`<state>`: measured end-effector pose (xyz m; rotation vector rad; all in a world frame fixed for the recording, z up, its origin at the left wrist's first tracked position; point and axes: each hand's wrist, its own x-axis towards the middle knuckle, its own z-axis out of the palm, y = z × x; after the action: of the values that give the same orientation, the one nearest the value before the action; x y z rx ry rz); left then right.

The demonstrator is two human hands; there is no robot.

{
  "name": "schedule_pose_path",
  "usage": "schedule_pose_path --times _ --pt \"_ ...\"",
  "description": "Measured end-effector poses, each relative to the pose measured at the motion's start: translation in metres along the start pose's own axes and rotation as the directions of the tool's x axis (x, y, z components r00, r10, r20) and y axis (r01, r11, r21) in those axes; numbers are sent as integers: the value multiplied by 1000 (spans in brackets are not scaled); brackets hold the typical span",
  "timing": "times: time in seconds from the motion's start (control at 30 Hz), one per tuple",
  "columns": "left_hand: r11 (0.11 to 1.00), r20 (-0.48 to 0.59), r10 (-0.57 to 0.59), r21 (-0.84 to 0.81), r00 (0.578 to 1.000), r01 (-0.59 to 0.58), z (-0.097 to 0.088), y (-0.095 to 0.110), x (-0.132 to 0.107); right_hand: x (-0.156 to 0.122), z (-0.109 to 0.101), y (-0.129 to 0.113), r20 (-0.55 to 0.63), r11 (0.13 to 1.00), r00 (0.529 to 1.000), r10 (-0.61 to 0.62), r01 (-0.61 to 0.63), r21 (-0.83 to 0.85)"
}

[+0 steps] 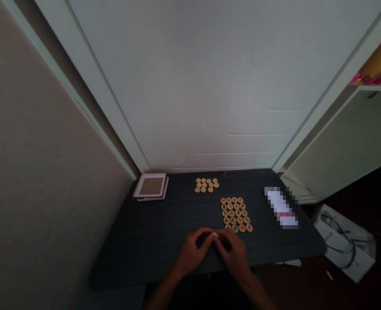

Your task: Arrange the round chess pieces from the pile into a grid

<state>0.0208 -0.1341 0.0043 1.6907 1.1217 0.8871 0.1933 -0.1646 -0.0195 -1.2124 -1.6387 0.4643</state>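
Between the fingertips of both my hands is one round wooden xiangqi piece (215, 234), held over the front part of the dark table. My left hand (193, 249) pinches it from the left, my right hand (233, 247) from the right. Just beyond my right hand lie xiangqi pieces in rows (232, 213), their red and black characters facing up. My right hand partly covers the nearest row. Farther back sits a smaller group of plain-faced pieces (204, 185), with no characters visible on top.
The dark table (138, 249) runs up to a white panel (190, 86). At its back left corner lies a stack of flat framed items (150, 186). A blurred-out white and red object (282, 209) is at the right. A white box with cables (347, 243) stands beyond the right edge.
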Motion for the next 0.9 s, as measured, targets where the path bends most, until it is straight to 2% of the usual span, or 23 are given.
schedule_pose_path --times 0.27,0.47,0.7,0.9 --pt "997 -21 -29 -73 999 27 3 0 4 -1 2 1 42 999 998 -41 40 15" --pt "991 -28 -59 -123 998 55 3 0 6 -3 3 3 62 1000 998 -24 23 11" --pt "992 50 -74 -99 996 78 1 5 5 -4 3 4 80 999 997 -6 3 32" --pt "993 56 -83 -85 995 87 1 4 6 -6 2 5 68 1000 998 -3 3 -4"
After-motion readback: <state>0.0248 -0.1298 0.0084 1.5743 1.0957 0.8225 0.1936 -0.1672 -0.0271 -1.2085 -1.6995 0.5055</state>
